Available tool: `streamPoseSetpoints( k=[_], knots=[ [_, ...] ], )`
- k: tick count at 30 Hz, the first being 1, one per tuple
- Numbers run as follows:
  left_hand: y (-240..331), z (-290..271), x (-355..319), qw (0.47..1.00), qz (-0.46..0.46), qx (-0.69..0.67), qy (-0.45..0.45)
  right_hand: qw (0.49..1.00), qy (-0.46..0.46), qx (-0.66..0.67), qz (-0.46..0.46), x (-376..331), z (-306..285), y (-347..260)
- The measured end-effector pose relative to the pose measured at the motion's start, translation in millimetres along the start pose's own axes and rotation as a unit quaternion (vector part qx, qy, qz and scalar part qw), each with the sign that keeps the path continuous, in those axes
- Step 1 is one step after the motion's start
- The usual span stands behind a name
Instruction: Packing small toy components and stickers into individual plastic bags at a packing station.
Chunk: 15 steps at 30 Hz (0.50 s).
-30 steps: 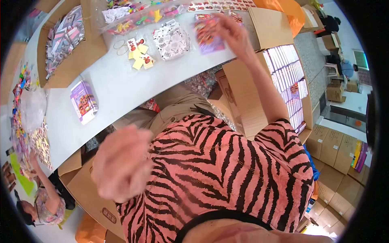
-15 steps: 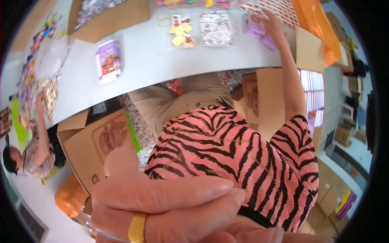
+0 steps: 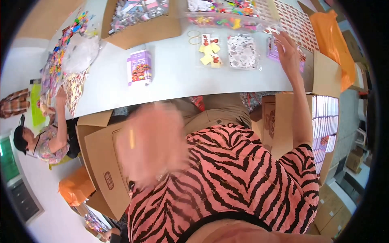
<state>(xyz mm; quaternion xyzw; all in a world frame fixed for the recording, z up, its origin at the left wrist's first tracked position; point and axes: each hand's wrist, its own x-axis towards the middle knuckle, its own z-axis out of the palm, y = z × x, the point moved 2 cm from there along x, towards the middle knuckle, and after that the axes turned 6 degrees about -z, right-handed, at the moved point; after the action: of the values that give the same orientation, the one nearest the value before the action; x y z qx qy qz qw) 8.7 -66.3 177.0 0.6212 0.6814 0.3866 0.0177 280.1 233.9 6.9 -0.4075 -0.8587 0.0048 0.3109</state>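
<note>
At two o'clock the right hand, fingers loosely spread, covers part of some flat purple printed packets on the white table; their number and any grip cannot be told. Toward nine, the blurred left hand, its opening and hold unclear, blocks part of a brown cardboard carton. Two thin tan rings lie at twelve, one clear bag of black-and-white printed packets at one, one purple-and-white printed box between ten and eleven.
</note>
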Motion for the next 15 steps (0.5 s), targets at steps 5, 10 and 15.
streamPoseSetpoints(
  k=[5, 10, 15],
  knots=[
    [-217, 88, 46, 0.983, -0.142, 0.087, 0.081, 0.998, 0.013, 0.059, -0.026, 1, -12, -32],
    [-287, 111, 40, 0.918, -0.339, 0.205, -0.021, 0.991, -0.008, 0.11, -0.075, 1, -13, -75],
    [-281, 117, 42, 0.905, -0.378, 0.19, -0.046, 0.985, -0.041, 0.157, -0.058, -8, -5, -91]
  ],
)
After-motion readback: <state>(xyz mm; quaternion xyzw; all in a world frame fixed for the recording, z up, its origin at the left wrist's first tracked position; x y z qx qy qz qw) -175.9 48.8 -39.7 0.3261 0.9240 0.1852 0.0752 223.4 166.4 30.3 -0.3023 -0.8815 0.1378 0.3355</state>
